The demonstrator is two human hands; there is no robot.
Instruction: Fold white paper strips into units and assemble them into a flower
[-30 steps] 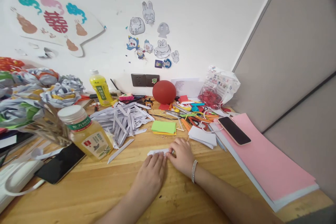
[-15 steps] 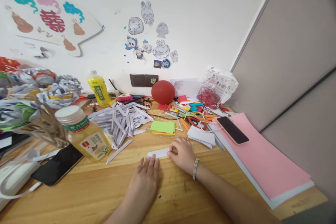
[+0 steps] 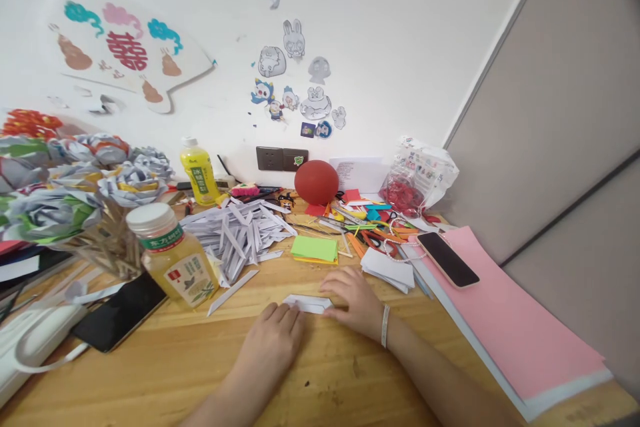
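A folded white paper strip (image 3: 313, 305) with slanted ends lies on the wooden table between my hands. My left hand (image 3: 276, 337) has its fingers curled, pinching the strip's left end against the table. At the other end is my right hand (image 3: 355, 303), its thumb touching the strip's tip and its fingers spread above it. Just behind are a stack of green paper slips (image 3: 315, 249) and a stack of white slips (image 3: 389, 270). A heap of folded white strips (image 3: 243, 233) stands to the left, with a single strip (image 3: 233, 292) in front.
At left are a tea bottle (image 3: 173, 257), a black phone (image 3: 120, 313), a yellow drink bottle (image 3: 199, 173) and paper flowers (image 3: 55, 210). A red balloon (image 3: 316, 181) sits by the wall. A phone (image 3: 447, 259) lies on pink paper (image 3: 520, 320) at right.
The strip now shows a slanted fold at its right end too. My right hand has gone from a pinch to spread fingers; my left fingers have curled in. The camera view has shifted slightly.
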